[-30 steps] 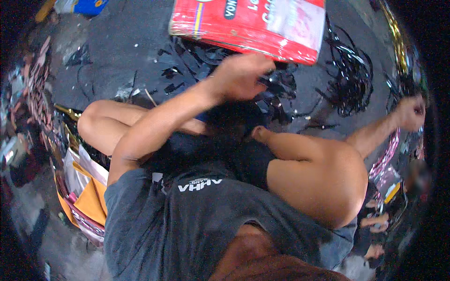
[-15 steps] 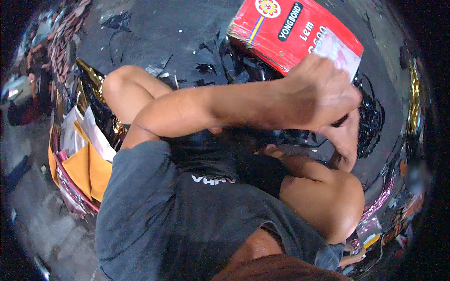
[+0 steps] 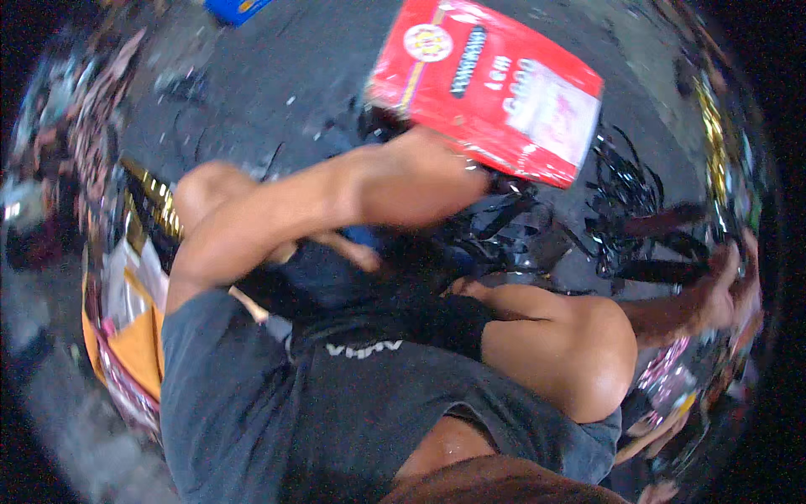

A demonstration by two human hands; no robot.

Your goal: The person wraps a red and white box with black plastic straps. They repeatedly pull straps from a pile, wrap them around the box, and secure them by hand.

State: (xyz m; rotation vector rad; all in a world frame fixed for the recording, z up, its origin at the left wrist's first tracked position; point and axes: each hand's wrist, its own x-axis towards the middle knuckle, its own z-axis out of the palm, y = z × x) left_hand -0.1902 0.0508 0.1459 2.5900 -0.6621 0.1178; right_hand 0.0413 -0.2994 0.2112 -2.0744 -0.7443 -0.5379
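My left hand (image 3: 437, 181) lies just below the near edge of a red, glossy box-like pack (image 3: 470, 126) with a pale label. The hand is blurred, its back faces up and its fingers are hidden. Out to the right, past my bent right knee, is my right hand (image 3: 726, 290), smeared by motion. A dark strip (image 3: 655, 270) runs along the floor toward it; whether the hand grips it is unclear. Tangled glossy black strips (image 3: 625, 181) lie between the pack and that hand, with more black film (image 3: 512, 227) in front of my legs.
An orange and white bag-like bundle (image 3: 138, 340) stands by my left side. Gold shiny strips (image 3: 718, 151) lie at the far right, and a blue object (image 3: 239, 8) at the top left. At the lower right, another person's hand (image 3: 663, 437) is near a small yellow thing.
My hands were close together at the right of the pack. My left hand has swung left, my right hand outward to the right. The whole view has shifted slightly.
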